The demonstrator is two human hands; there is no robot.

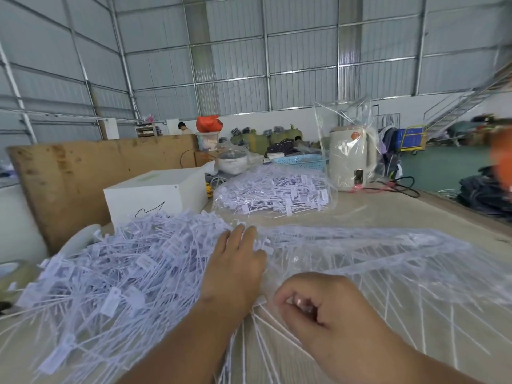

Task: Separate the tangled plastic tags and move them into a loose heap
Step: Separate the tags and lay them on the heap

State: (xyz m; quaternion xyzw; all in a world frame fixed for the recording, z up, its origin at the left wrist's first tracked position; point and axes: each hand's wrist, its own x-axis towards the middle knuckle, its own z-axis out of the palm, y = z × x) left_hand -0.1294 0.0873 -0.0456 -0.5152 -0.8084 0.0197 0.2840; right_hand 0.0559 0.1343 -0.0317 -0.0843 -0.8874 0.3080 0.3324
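Observation:
A big loose heap of white plastic tags (116, 275) with long thin tails covers the left of the table. My left hand (235, 270) lies flat on the heap's right edge, fingers straight and pointing away. To the right, a blurred spread of tags (393, 261) fans across the table inside clear plastic. My right hand (324, 309) is curled near the front, pinching the gathered tails of that spread where they meet. A second pile of tags in a clear bag (274, 189) sits further back.
A white box (158, 192) stands behind the heap, with a brown board (83, 173) behind it. A beige kettle under a plastic bag (352, 156), a blue basket (302, 160) and black cables (404, 187) sit at the table's far end. A tape roll (13, 273) is at the left.

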